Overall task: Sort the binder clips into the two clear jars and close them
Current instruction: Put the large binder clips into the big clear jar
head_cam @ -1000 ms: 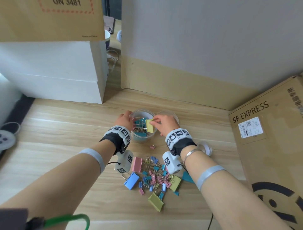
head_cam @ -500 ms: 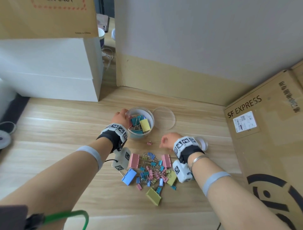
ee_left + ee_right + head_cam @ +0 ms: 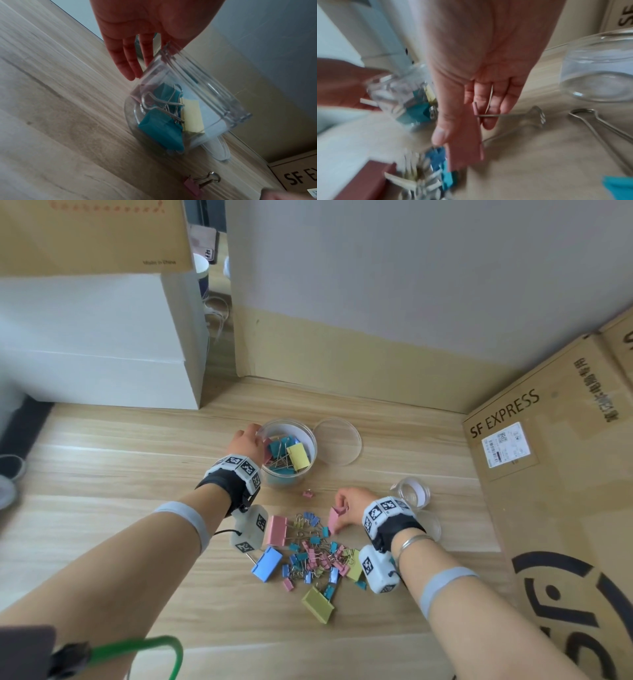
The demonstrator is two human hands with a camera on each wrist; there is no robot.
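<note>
My left hand (image 3: 245, 441) wraps the wall of the big clear jar (image 3: 310, 436), I'd say to steady it for clips dropping in. My right hand (image 3: 352, 503) pinches a large pink binder clip (image 3: 333, 520) between thumb and fingers at the pile's (image 3: 315, 553) far edge. It stands on end, long axis tilted up toward my fingers, wire handles jutting right.

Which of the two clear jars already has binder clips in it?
The larger jar in the left hand holds teal and yellow clips; the smaller jar by the right hand is empty.
</note>
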